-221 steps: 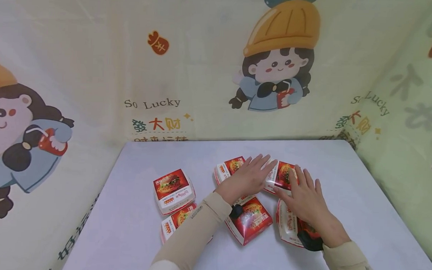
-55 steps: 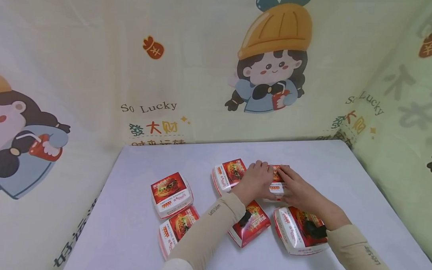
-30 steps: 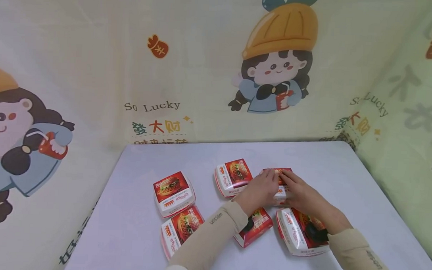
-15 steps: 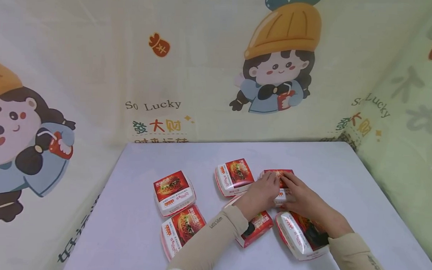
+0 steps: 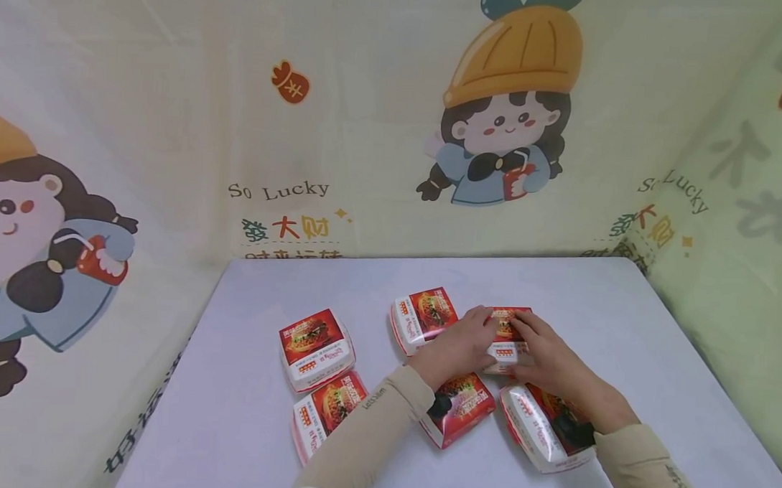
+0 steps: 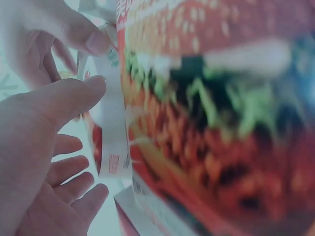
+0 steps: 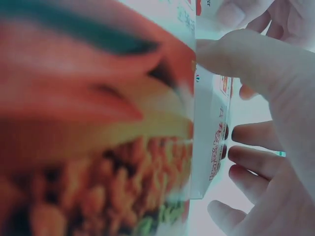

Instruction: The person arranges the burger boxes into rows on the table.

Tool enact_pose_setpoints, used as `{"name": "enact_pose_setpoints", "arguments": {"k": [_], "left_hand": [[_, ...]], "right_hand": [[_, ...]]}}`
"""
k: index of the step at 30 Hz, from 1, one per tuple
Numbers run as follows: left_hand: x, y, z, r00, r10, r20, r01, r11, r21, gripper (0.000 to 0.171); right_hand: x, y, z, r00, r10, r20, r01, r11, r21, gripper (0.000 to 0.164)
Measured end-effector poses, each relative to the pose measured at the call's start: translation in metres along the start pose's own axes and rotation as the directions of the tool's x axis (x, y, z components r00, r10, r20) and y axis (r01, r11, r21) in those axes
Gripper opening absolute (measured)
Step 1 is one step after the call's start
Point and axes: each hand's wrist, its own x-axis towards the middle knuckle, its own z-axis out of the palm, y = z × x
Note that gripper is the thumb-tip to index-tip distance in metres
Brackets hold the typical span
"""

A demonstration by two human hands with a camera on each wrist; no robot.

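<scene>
A red and white burger box (image 5: 507, 341) with a burger picture lies between both hands in the head view, its red panel on the far side. My left hand (image 5: 461, 347) is beside its left side with the fingers loosely bent; in the left wrist view a gap shows between the fingers and the box's white side (image 6: 110, 123). At the right side my right hand (image 5: 558, 365) has its index finger at the far corner and its thumb near the front; the right wrist view shows its spread fingers (image 7: 253, 152) right at the box wall.
More burger boxes stand around: one behind left (image 5: 423, 320), one in front (image 5: 465, 412) under the left wrist, one at front right (image 5: 536, 428) under the right wrist, and a left pair (image 5: 316, 349), its nearer box (image 5: 323, 410) partly behind the left sleeve. A printed cloth hangs behind the white table.
The box between my hands has turned, its red panel now facing the far side, and has shifted slightly nearer. Just now my left hand draws leftward from it. The front right box has turned slightly.
</scene>
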Motion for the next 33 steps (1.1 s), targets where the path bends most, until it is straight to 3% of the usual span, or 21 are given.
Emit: {"name": "enact_pose_setpoints", "arguments": {"k": [5, 15, 24, 33], "left_hand": [[-0.005, -0.01, -0.006, 1.0, -0.007, 0.003, 0.008, 0.999, -0.047, 0.074], [-0.025, -0.031, -0.018, 0.998, 0.01, -0.062, -0.017, 0.993, -0.118, 0.079], [-0.039, -0.06, -0.025, 0.994, -0.08, -0.073, 0.066, 0.981, -0.184, 0.073], [-0.047, -0.089, -0.019, 0.987, -0.14, -0.072, 0.124, 0.972, -0.198, 0.06]], "right_hand": [[0.0, -0.004, -0.001, 1.0, 0.014, -0.016, -0.014, 1.0, -0.007, 0.085], [0.004, -0.012, -0.002, 0.998, 0.061, 0.026, -0.061, 0.998, 0.0, 0.08], [0.009, -0.024, -0.002, 0.999, 0.044, -0.009, -0.044, 0.999, -0.022, 0.08], [0.026, -0.055, 0.008, 0.998, 0.031, -0.047, -0.032, 0.999, -0.03, 0.073]]}}
